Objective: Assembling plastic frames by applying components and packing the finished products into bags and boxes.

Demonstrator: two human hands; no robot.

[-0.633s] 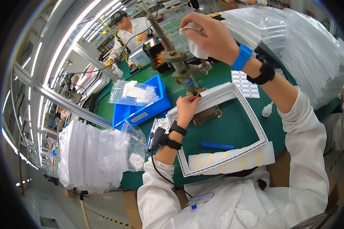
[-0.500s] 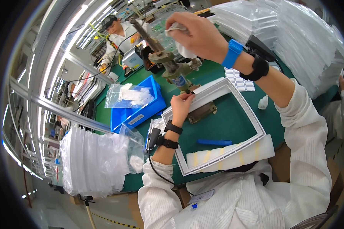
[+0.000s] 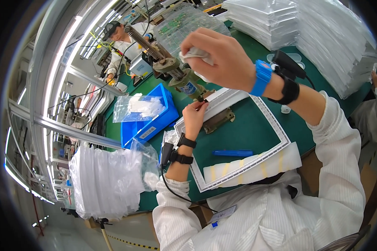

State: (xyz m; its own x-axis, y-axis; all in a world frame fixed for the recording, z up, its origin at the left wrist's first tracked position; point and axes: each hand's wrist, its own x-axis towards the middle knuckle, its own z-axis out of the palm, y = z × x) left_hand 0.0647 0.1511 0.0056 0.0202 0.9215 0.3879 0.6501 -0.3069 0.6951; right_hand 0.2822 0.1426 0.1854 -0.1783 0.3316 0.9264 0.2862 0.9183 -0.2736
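My right hand (image 3: pixel 222 58) is raised, its fingers closed round the white-wrapped handle (image 3: pixel 197 53) of a green hand press (image 3: pixel 188 88). The hand and wrist hide part of that lever. Under the press ram, my left hand (image 3: pixel 194 119) pinches at the upper left corner of a white rectangular frame (image 3: pixel 276 127). Something small and dark shows at its fingertips, too small to make out. The frame lies tilted, its near side over a white foam pad (image 3: pixel 276 164). Inside the frame opening are the metal press base (image 3: pixel 219 121) and a blue pen-like stick (image 3: pixel 232 153).
A blue bin (image 3: pixel 171 106) with a bag of white parts stands left of the press. Bagged white stacks flank the table: one (image 3: pixel 100 180) at the near left, another (image 3: pixel 326 46) at the far right. Across the table, a person (image 3: pixel 123 46) works.
My right hand has come lower and nearer with the press handle. My left hand stays at the frame corner under the ram. The whole view has shifted slightly.
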